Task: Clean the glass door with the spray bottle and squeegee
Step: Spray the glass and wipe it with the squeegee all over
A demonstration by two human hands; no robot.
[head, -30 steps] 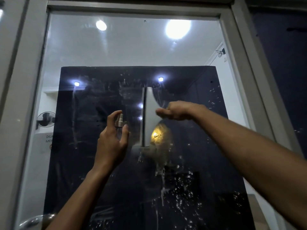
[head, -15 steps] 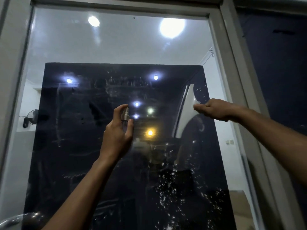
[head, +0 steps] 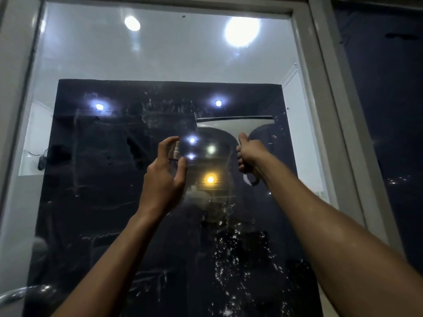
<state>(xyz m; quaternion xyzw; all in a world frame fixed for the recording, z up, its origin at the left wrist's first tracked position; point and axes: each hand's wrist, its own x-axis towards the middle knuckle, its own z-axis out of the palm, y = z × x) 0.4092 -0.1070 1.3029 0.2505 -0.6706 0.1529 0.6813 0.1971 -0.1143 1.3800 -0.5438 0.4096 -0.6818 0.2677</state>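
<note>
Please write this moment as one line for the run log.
left hand: holds spray bottle | right hand: grips squeegee, blade level at glass door | droplets lower right

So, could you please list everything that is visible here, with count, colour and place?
glass door: one, grey frame, fills the view.
squeegee: one, pale, blade level, against the glass right of centre.
spray bottle: one, small, clear, mid-view.
droplets: many, white, lower centre of the glass.
door handle: one, metallic, bottom left.
light reflections: several, white and one yellow, on the glass.
left hand: holds the spray bottle.
right hand: grips the squeegee handle.
</note>
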